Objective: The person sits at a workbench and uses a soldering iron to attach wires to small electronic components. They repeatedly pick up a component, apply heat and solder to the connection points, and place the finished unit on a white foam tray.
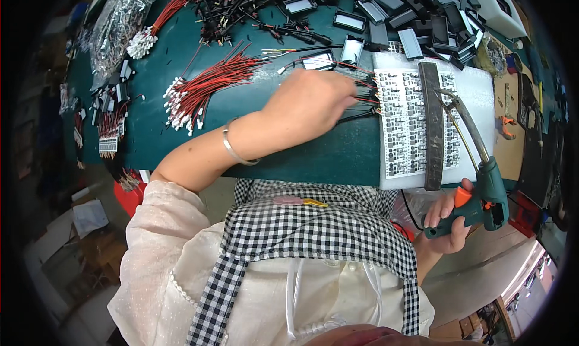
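My left hand [316, 101] is closed, its fingertips pinched together at the left edge of a white panel of small circuit boards [398, 123]. What sits between those fingers is hidden. Several black cables and thin red wires [362, 74] meet the panel's edge beside the fingertips. My right hand [446, 216] grips a green soldering gun [490, 192] with an orange trigger. Its metal tube and thin wire feed reach up over the panel, the tip near a dark metal bar [430, 126]. That bar lies across the panel, which rests on a white foam block [473, 98].
Left of my hand lies a bundle of red wires with white connectors [211, 86]. Black housings [416, 20] are piled at the far right, dark cables [232, 11] at the back. A clear plastic bag [117, 32] and wired modules [111, 126] occupy the left side.
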{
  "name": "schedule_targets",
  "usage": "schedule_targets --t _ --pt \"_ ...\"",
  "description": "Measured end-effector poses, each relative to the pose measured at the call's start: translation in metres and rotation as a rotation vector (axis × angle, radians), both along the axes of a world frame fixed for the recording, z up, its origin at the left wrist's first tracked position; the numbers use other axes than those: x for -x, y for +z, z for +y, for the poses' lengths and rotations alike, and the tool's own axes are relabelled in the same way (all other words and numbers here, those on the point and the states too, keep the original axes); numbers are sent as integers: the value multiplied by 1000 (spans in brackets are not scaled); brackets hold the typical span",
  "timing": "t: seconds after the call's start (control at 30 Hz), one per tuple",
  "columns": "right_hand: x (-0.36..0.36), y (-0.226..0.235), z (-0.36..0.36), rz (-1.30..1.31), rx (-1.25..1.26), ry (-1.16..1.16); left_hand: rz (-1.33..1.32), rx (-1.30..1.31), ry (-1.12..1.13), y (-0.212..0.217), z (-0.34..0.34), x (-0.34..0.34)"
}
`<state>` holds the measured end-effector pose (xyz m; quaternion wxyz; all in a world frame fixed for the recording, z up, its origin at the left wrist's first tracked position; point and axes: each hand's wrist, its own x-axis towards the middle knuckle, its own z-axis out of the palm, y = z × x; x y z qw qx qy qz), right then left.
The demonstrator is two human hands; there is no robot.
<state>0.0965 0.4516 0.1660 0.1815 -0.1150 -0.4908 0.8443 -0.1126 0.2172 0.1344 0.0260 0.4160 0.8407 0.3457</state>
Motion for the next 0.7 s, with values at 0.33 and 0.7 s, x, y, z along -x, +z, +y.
schedule_targets --t 0.33,0.7 --pt "2 6 3 2 -102 -18 123 -55 369 2 -60 59" --pt "-5 53 16 -158 -775 -229 201 -7 349 8 -65 82"
